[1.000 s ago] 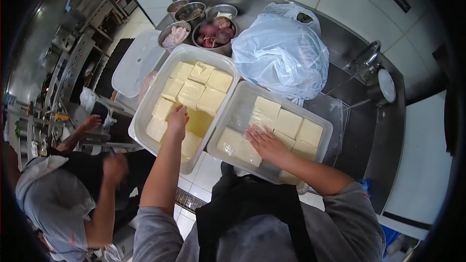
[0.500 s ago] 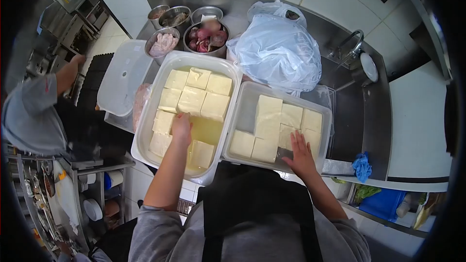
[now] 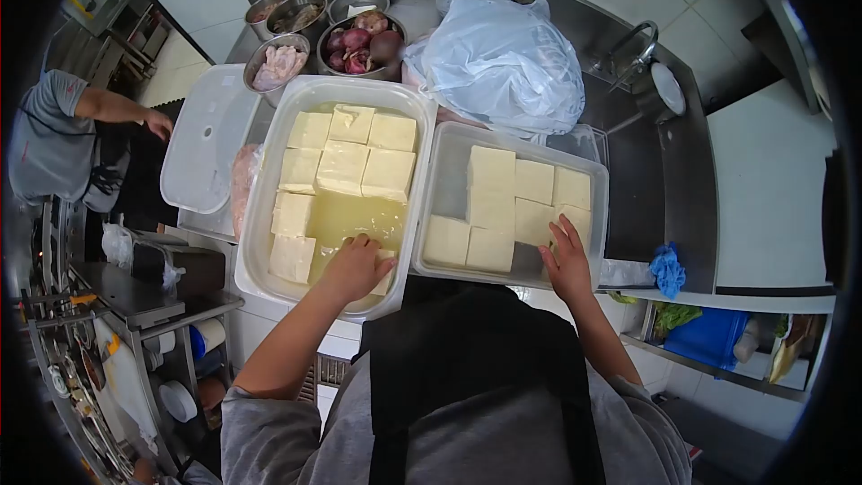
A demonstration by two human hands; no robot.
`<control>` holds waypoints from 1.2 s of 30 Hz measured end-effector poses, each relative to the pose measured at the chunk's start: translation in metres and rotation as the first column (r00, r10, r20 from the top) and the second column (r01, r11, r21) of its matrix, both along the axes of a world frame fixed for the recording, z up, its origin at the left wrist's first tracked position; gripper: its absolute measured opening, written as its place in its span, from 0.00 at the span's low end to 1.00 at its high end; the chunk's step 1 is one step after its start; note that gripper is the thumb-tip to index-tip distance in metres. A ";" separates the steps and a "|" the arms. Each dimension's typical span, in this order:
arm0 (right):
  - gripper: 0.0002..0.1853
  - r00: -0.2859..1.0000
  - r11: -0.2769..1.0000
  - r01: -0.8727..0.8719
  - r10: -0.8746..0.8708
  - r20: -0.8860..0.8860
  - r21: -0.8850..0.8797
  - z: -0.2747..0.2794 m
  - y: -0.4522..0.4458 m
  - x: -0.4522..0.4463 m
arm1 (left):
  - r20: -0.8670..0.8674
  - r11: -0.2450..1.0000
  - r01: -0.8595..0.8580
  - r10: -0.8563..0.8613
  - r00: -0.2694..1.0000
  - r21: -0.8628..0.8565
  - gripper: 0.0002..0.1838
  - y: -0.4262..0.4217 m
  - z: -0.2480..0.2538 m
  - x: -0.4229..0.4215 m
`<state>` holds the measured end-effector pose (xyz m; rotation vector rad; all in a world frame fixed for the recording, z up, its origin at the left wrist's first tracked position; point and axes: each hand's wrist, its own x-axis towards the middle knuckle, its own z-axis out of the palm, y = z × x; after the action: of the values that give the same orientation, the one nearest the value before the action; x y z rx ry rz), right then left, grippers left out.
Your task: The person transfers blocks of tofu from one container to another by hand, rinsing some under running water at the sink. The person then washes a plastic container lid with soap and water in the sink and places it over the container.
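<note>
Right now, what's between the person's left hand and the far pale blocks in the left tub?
In the head view, only yellowish liquid shows between the left hand and the far pale blocks in the left tub.

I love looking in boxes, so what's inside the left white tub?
Inside the left tub are pale blocks in yellowish liquid. The left hand partly covers one block near the person; whatever is under the blocks is hidden.

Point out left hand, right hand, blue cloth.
left hand (image 3: 352, 268): head view, back of the hand
right hand (image 3: 569, 264): head view, back of the hand
blue cloth (image 3: 667, 271): head view, middle of the crumpled bundle
</note>
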<state>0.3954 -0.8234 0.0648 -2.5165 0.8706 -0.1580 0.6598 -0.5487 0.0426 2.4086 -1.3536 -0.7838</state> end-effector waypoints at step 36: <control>0.12 0.678 0.683 -0.296 -0.342 0.651 0.667 0.023 -0.141 -0.042 | -0.988 0.802 -0.584 -0.046 0.148 -0.125 0.27 -0.339 0.108 -0.074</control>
<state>0.3535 -0.9641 0.0879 -1.4245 0.4557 -0.6554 0.5853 -0.8875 0.1505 1.0888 -0.3670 -1.2943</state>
